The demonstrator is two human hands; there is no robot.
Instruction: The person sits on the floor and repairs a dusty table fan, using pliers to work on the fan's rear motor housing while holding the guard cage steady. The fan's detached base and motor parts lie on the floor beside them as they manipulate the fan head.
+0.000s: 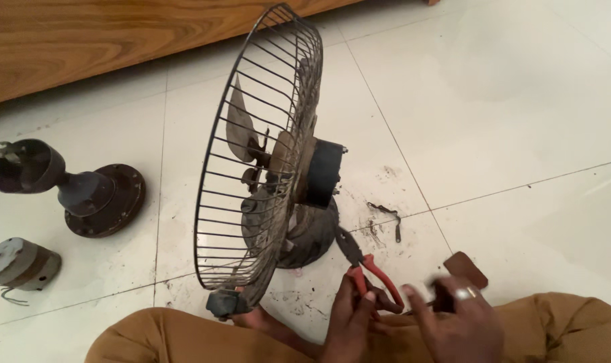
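Red-handled pliers (366, 269) gripped in left hand (349, 323), nose aimed at fan (272, 168) base on tile floor (507, 101). Right hand (456, 323) blurred, grip unclear, dark tool (463, 269) beside it. Steady fan; squeeze squarely.

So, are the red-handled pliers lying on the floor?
No, the left hand holds the red-handled pliers above the floor tiles.

Fan (272, 168) stands mid-floor — pliers (366, 265) right of it, motor parts (70, 188) left.
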